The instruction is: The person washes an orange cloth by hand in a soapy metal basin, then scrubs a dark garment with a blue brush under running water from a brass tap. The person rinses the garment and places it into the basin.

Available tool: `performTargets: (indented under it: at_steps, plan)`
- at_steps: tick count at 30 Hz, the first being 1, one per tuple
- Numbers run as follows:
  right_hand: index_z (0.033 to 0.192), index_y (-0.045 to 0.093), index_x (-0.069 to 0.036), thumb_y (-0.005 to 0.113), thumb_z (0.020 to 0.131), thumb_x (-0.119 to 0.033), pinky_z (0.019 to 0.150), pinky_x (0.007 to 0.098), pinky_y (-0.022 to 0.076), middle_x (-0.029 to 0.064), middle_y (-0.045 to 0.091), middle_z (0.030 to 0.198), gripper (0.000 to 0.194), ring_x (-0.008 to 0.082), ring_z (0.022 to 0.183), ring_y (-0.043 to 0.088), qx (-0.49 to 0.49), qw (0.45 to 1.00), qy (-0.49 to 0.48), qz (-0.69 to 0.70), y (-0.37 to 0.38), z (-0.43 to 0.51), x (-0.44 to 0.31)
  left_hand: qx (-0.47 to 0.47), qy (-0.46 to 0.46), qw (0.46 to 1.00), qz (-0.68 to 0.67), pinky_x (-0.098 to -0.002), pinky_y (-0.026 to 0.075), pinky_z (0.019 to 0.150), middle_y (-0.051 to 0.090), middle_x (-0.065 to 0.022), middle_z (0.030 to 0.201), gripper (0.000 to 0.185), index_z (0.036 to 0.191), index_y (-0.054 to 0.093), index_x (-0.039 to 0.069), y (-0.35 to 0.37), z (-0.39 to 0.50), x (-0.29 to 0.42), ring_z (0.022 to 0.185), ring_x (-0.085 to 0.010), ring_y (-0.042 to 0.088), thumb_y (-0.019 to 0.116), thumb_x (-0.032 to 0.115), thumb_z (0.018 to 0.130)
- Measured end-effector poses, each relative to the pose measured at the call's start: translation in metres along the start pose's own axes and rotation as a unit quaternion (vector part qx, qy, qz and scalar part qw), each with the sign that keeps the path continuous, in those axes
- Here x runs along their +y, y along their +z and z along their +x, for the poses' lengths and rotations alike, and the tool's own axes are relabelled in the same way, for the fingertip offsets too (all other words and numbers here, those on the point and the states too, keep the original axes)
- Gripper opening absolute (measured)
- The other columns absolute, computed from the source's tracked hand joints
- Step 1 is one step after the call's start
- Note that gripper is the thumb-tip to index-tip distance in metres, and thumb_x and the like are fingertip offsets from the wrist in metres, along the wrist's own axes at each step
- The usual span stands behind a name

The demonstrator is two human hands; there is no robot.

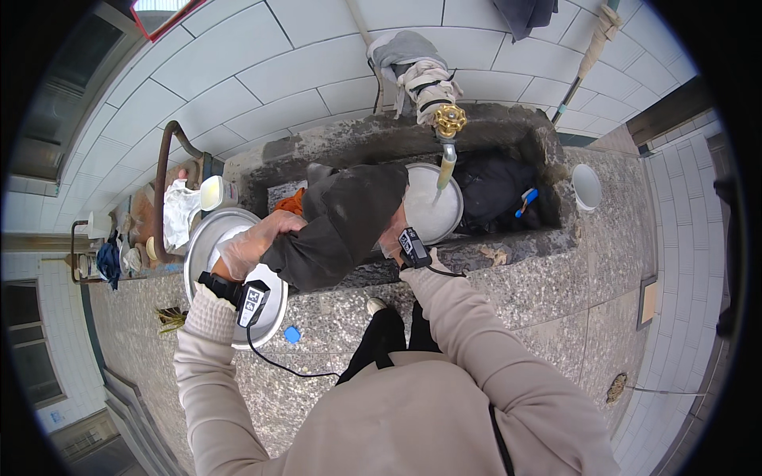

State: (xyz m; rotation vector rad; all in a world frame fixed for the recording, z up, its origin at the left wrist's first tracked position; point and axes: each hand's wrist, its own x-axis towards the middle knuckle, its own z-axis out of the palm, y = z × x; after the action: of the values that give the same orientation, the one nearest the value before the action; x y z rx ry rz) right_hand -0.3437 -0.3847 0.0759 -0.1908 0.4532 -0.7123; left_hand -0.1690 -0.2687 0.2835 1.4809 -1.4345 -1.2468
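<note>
A dark grey cloth garment (345, 220) is stretched between my hands above a dark stone trough sink (506, 241). My left hand (277, 232), in a clear plastic glove, grips its left side. My right hand (394, 229), gloved too, holds the right side, with its fingers partly hidden by the cloth. A round metal basin (425, 208) of cloudy water sits in the trough under the tap (446, 163), from which water seems to run. Dark cloth (494, 184) lies at the trough's right end, with a blue-handled brush (526, 202) on it. Orange cloth (290, 202) shows behind the garment.
Beneath my left forearm stand metal and white basins (202, 238). A rusty pipe rail (159, 196) rises beside a white tub (218, 193). A white bucket (586, 186) stands right of the trough. On the speckled floor lies a blue object (292, 334). Wrapped pipe (419, 71) feeds the tap.
</note>
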Motion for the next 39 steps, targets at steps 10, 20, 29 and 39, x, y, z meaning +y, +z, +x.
performTargets:
  at_steps: [10,20,29,39]
  plan:
    - [0.129,0.04,-0.009,0.048,0.09,-0.034,0.1,0.0407,0.0372,0.0107,0.046,0.128,0.047,0.0263,0.118,0.044,-0.048,0.992,-0.083,-0.083,-0.038,0.024,0.035,-0.175,-0.023,0.983,0.044,-0.0278,0.042,0.082,0.063,-0.0069,0.091,0.027,0.097,0.06,-0.001,-0.036,-0.032,-0.036,0.086,-0.0187,0.058,0.064,0.01,0.073]
    - [0.103,0.058,0.001,0.052,0.082,-0.012,0.094,0.0436,0.0419,0.0133,0.06,0.107,0.026,0.0262,0.101,0.057,-0.001,0.986,0.167,0.012,0.023,0.029,-0.042,0.321,-0.045,0.861,-0.391,-0.0257,0.046,0.085,0.059,-0.006,0.111,0.038,0.118,0.052,0.004,-0.032,-0.031,-0.126,0.099,-0.0141,0.057,0.059,0.006,0.081]
    - [0.115,0.05,-0.006,0.056,0.074,0.0,0.084,0.0334,0.0457,0.0034,0.057,0.097,0.042,0.0177,0.089,0.056,-0.078,0.906,0.193,-0.369,0.07,0.035,-0.075,0.476,-0.084,0.777,-0.404,-0.0309,0.05,0.076,0.062,-0.0092,0.098,0.035,0.105,0.06,0.005,0.003,0.022,-0.147,0.088,-0.0199,0.06,0.04,-0.01,0.081]
    - [0.107,0.055,0.001,0.067,0.07,-0.008,0.08,0.0255,0.0424,0.0042,0.059,0.089,0.04,0.0113,0.086,0.054,-0.246,0.677,0.148,-0.677,0.14,0.021,-0.077,0.46,-0.025,0.875,-0.148,-0.0262,0.043,0.082,0.062,-0.0097,0.098,0.04,0.104,0.059,0.0,0.016,0.03,-0.157,0.091,-0.0176,0.057,0.041,-0.016,0.073]
